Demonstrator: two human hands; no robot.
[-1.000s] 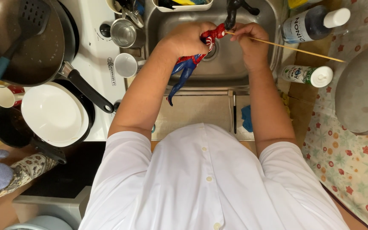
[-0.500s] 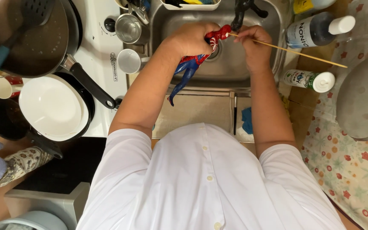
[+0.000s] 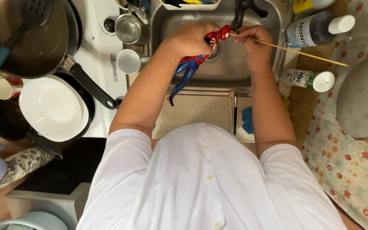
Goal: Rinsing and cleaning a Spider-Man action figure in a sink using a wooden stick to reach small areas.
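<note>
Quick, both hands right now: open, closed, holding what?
Left hand: closed around the red and blue toy figure, over the sink.
Right hand: fingers pinched on the thin wooden stick.

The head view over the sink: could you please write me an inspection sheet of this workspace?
Surface: steel sink, basin bare around the drain.
Job's things: red and blue action figure; thin wooden skewer, its tip at the figure's head.
Clutter: dark frying pan, white plate, white cup, metal cup, two white-capped bottles.
Grippers: left hand holds the figure; right hand holds the skewer.
Cables: nothing seen.
Surroundings: white stove, floral cloth, black faucet.
</note>
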